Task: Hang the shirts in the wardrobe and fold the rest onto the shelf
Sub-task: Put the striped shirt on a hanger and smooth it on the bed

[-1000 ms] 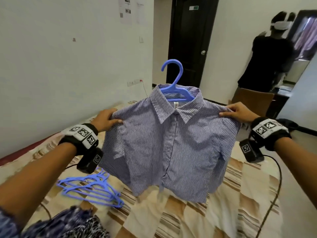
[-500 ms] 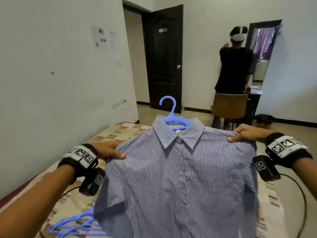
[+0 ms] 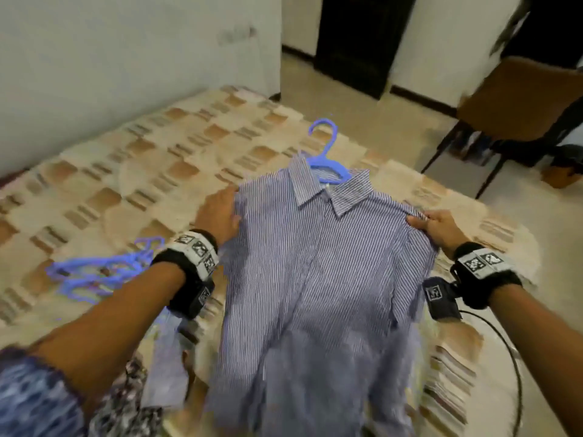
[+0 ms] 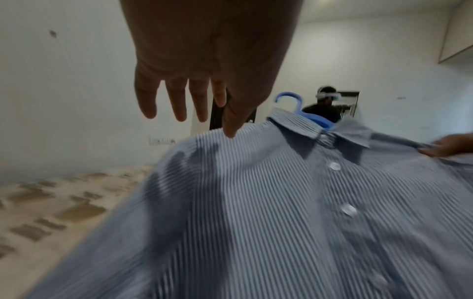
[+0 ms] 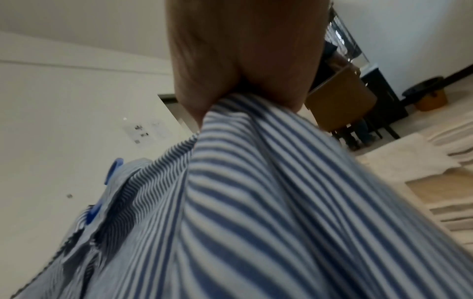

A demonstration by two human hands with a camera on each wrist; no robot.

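The shirt (image 3: 318, 279) sits on a blue hanger (image 3: 328, 156), front up, held over the bed (image 3: 132, 171). The right hand (image 3: 437, 230) pinches the right shoulder seam, fingers curled on the cloth. The left hand (image 3: 217, 212) has straight, spread fingers, with only the thumb touching the left shoulder. Spare hangers (image 3: 101, 272) lie on the bed at left. A chair (image 3: 517, 99) stands far right.

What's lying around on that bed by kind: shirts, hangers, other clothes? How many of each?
Striped shirt, held by left hand and right hand: 1
Hanger in the shirt: 1
Spare blue hangers in a blurred pile: count cannot be told
Other garments: patterned garment, pale blue garment: 2
Total countable: 4
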